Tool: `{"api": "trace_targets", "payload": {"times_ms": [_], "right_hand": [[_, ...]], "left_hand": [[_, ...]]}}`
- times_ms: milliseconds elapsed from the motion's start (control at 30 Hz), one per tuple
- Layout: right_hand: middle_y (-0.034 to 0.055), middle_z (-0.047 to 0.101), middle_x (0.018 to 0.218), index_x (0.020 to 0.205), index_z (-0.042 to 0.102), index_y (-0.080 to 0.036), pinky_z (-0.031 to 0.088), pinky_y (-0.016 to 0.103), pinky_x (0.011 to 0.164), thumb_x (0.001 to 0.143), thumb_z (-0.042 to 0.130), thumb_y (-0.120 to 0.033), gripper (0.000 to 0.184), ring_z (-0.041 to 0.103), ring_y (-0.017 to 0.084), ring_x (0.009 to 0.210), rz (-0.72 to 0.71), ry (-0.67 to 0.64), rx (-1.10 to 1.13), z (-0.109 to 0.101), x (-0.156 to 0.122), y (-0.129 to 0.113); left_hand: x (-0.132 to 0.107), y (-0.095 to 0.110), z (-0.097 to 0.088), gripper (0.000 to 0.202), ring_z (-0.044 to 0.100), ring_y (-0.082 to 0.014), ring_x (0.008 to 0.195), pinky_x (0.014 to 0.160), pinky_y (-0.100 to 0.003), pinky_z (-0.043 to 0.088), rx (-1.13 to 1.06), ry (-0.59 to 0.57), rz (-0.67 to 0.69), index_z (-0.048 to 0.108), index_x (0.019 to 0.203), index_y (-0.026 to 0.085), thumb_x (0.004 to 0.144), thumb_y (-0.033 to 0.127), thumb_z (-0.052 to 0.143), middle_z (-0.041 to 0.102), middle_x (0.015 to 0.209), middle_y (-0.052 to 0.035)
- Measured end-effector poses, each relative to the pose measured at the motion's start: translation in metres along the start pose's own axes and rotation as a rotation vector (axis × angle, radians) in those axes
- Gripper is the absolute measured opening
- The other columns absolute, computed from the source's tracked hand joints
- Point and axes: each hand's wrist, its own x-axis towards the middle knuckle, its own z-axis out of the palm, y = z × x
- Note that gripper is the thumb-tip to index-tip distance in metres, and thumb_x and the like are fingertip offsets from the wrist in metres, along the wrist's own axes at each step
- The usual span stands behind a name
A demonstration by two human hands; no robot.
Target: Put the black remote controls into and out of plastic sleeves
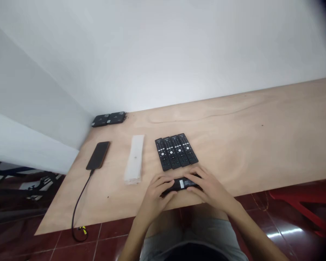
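A black remote control (181, 183) lies crosswise near the table's front edge, its back with a white label facing up. My left hand (159, 190) grips its left end between thumb and fingers. Around the right end are the fingers and thumb of my right hand (203, 184); both ends are partly hidden. Just beyond my hands, several black remote controls (176, 151) lie side by side, buttons up. To the left is a stack of flat, whitish translucent plastic sleeves or wrapping (134, 159).
A phone (98, 156) with a black cable (75, 208) hanging over the edge lies on the left of the wooden table (233, 145). Two black boxes (108, 119) sit in the back left corner by the white wall (179, 54). A red stool (299, 203) stands at the right.
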Motion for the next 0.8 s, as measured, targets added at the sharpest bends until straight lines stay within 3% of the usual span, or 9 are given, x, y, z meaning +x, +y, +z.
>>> {"api": "trace_targets", "payload": {"times_ms": [133,233,367,467,567,667,800], "right_hand": [[0.0131,0.068,0.136,0.154,0.062,-0.032,0.059,0.058,0.104,0.11,0.066,-0.039,0.044,0.063,0.035,0.123,-0.004,-0.003,-0.005,0.001,0.0,0.0],[0.013,0.067,0.139,0.153,0.063,-0.032,0.059,0.058,0.106,0.107,0.072,-0.037,0.047,0.063,0.036,0.126,-0.014,0.003,0.035,0.001,-0.002,0.0],[0.0123,0.068,0.138,0.149,0.066,-0.033,0.06,0.056,0.109,0.107,0.071,-0.034,0.042,0.065,0.035,0.128,-0.033,0.074,0.103,0.003,-0.005,0.002],[0.0113,0.073,0.134,0.142,0.071,-0.033,0.062,0.054,0.107,0.108,0.069,-0.04,0.034,0.07,0.034,0.124,-0.009,0.138,0.149,0.005,-0.007,0.005],[0.0097,0.077,0.13,0.136,0.075,-0.032,0.064,0.052,0.105,0.111,0.065,-0.041,0.029,0.073,0.032,0.12,0.051,0.157,0.193,0.006,-0.007,0.007],[0.0078,0.081,0.129,0.133,0.077,-0.033,0.064,0.055,0.107,0.113,0.059,-0.041,0.028,0.075,0.033,0.121,0.145,0.219,0.237,0.005,-0.007,0.009],[0.0071,0.077,0.14,0.142,0.072,-0.035,0.06,0.059,0.114,0.11,0.064,-0.044,0.033,0.073,0.034,0.13,0.211,0.272,0.222,0.0,-0.012,0.013]], "left_hand": [[0.004,0.007,0.0,0.025,0.071,-0.029,0.116,0.098,-0.049,0.064,-0.018,-0.035,-0.023,0.08,0.123,0.025,0.097,0.022,0.083,0.08,0.12,-0.0119],[0.005,0.011,-0.012,0.024,0.069,-0.0293,0.12,0.102,-0.049,0.062,-0.018,-0.076,-0.07,0.079,0.125,0.026,0.101,0.024,0.077,0.078,0.124,-0.0115],[-0.005,-0.004,-0.058,0.038,0.067,-0.0286,0.123,0.108,-0.051,0.057,0.143,0.038,-0.107,0.075,0.134,0.027,0.105,0.013,0.055,0.075,0.129,-0.0102],[-0.015,-0.031,-0.1,0.041,0.063,-0.0333,0.126,0.112,-0.056,0.053,0.41,0.136,-0.139,0.075,0.133,0.027,0.097,0.013,0.061,0.073,0.133,-0.0106],[-0.022,-0.051,-0.126,0.024,0.059,-0.0382,0.13,0.112,-0.06,0.049,0.581,0.15,-0.114,0.081,0.114,0.027,0.096,0.018,0.068,0.076,0.13,-0.0107],[-0.023,-0.048,-0.128,0.014,0.063,-0.0357,0.121,0.11,-0.058,0.049,0.595,0.236,-0.12,0.082,0.103,0.028,0.099,0.023,0.069,0.078,0.121,-0.0094],[-0.016,-0.011,-0.098,0.016,0.068,-0.0285,0.097,0.092,-0.045,0.058,0.427,0.289,-0.23,0.084,0.108,0.027,0.103,0.032,0.07,0.077,0.103,-0.0075]]}}
